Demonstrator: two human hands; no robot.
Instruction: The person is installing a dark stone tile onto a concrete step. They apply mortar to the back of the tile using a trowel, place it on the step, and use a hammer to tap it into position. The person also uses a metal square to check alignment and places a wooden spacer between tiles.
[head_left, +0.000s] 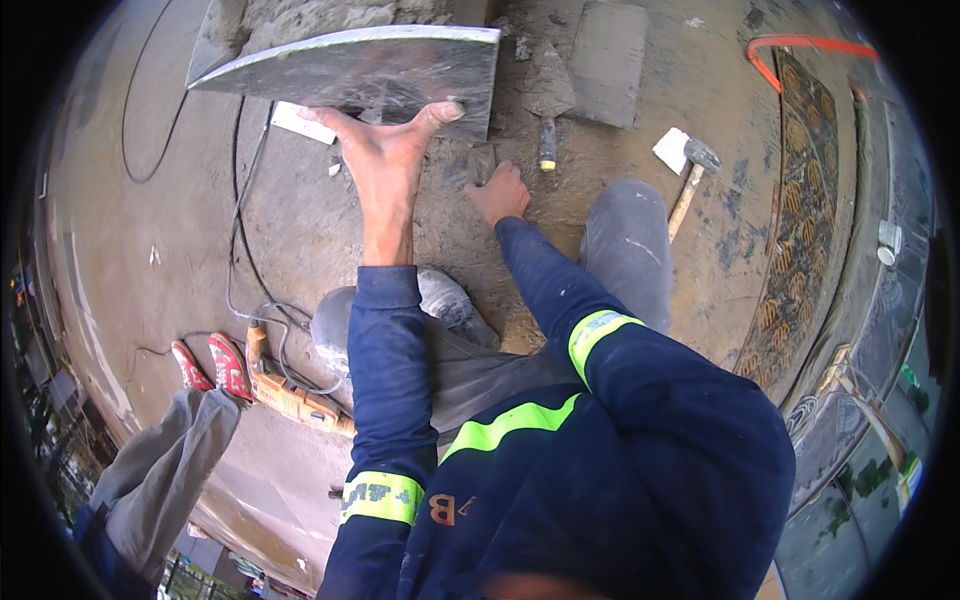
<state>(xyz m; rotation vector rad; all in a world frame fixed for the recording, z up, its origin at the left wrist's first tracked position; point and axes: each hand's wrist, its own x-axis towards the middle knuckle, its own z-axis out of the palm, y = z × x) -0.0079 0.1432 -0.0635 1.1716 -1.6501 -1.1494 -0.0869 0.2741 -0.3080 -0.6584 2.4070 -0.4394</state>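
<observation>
My left hand (385,150) grips the lower edge of a dark grey stone slab (350,70), thumb and fingers spread wide along it. The slab is tilted up, its pale edge facing away from me; rough grey mortar (330,14) shows just beyond it. Low at the ground, my right hand (502,194) is closed on a small flat grey piece (482,163), partly hidden by the fingers. Ahead of that hand lies a pointed trowel (548,95), smeared with mortar, its dark handle toward me. A grey rectangular slab (611,65) rests flat to the trowel's right.
A hammer (702,156) lies beside my right knee, against a white scrap (671,149). Farther right are a patterned grate (803,180) and an orange hose (810,42). Left, dark cords (237,200) trail near an orange power drill (300,402) and another person's red shoes (229,365).
</observation>
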